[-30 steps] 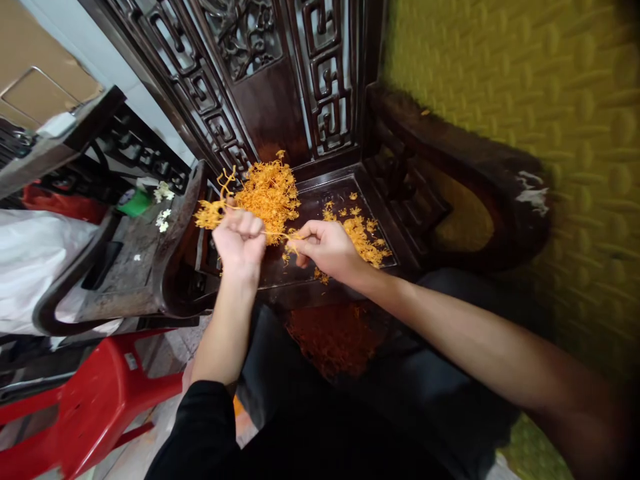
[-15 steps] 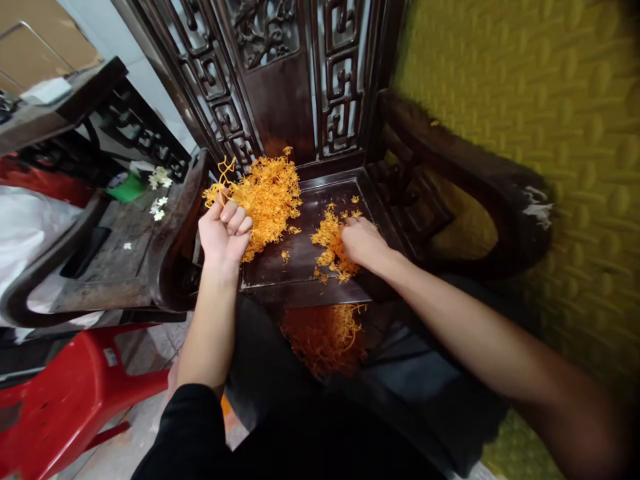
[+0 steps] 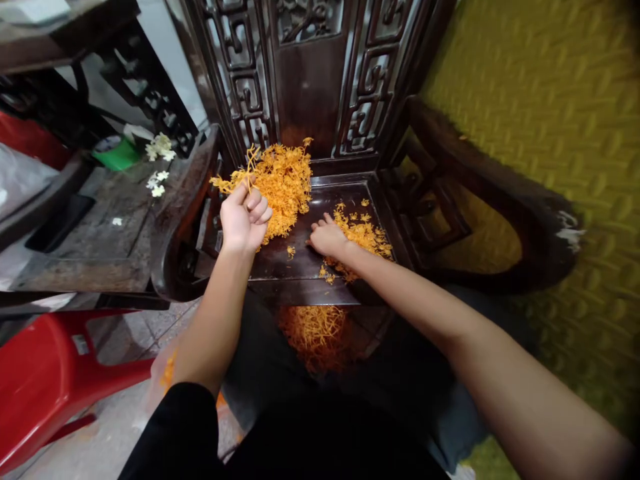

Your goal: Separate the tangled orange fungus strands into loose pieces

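Orange spidery strands (image 3: 227, 183), thin, tangled, pinched in left hand (image 3: 245, 217), right hand (image 3: 326, 238) by loose clumps (image 3: 370, 235), its grip unclear.

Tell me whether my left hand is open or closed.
Closed: your left hand has its fingers curled toward the palm, with orange strands at its fingertips.

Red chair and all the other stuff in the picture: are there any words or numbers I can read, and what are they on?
No words, numbers, brands or signs can be read here.
Pale label on the red chair: too small and blurred to read.
Green roll: too blurred to tell whether its inside has any print.
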Motion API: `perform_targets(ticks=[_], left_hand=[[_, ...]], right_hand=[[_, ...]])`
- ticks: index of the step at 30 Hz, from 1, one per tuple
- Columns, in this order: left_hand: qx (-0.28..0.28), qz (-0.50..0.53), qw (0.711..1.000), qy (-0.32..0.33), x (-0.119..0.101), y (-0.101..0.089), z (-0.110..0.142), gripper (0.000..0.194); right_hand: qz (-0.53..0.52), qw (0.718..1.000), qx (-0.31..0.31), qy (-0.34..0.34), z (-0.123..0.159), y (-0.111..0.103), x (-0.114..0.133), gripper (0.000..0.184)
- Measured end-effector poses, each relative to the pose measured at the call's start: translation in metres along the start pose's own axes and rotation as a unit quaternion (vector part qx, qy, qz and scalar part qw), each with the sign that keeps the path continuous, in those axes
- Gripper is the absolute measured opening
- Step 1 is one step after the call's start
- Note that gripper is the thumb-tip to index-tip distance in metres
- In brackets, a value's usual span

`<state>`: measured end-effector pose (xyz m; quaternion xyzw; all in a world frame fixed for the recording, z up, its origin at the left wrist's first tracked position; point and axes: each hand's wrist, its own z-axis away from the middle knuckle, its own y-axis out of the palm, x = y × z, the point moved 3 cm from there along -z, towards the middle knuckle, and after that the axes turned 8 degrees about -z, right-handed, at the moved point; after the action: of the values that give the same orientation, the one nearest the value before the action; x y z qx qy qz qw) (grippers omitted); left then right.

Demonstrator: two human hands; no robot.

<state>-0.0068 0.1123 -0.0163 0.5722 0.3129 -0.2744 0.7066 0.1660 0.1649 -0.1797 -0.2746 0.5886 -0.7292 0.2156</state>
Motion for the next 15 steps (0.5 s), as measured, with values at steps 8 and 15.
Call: perform_targets(ticks=[8,15], left_hand=[[0.014,-0.039,0.996,-0.078,0.012,0.011,0.006,0.03],[0.034,-0.064,0.996,-0.043,0.009,0.01,0.01,0.025]], right_hand=[[-0.02,0.972,0.0,-0.235,0.021,0.011,0.056,0.05],[0.04,0.984,0.048,-0.167,0.046,0.004,0.031,0.051]])
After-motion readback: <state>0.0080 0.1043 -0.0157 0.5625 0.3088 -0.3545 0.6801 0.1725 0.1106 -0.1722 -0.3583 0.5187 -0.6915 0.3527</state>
